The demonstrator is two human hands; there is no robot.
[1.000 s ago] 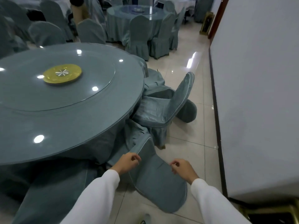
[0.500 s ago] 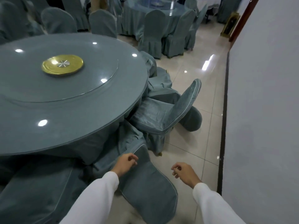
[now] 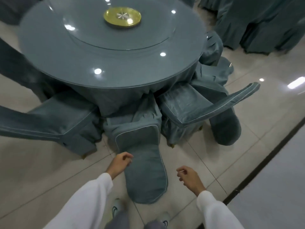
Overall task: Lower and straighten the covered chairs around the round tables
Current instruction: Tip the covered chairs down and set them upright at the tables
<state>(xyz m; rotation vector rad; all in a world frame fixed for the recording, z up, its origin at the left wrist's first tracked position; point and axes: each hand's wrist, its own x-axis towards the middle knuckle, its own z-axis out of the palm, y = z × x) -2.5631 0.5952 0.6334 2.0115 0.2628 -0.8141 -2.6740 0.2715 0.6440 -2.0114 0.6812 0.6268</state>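
A round table [image 3: 69, 52] with a teal cloth and a glass top fills the upper half of the view. A teal covered chair [image 3: 143, 171] stands directly in front of me, its seat tucked under the table and its back pointing toward me. My left hand [image 3: 121, 163] holds the left piped edge of that chair back with curled fingers. My right hand [image 3: 188, 177] hovers to the right of the back, apart from it, fingers loosely curled and holding nothing. Another covered chair [image 3: 189, 106] on the right is tilted, its back slanting out to the right.
A third covered chair [image 3: 54, 119] sits at the left of the table. A gold disc [image 3: 122, 17] marks the middle of the glass turntable. A grey wall with a dark baseboard [image 3: 257, 171] runs along the right. More covered furniture [image 3: 264, 27] stands at the upper right.
The view has swung so the chair now lies straight ahead of me. My right hand has let go of the chair back and moved away to the right. My left hand stays at its left edge.
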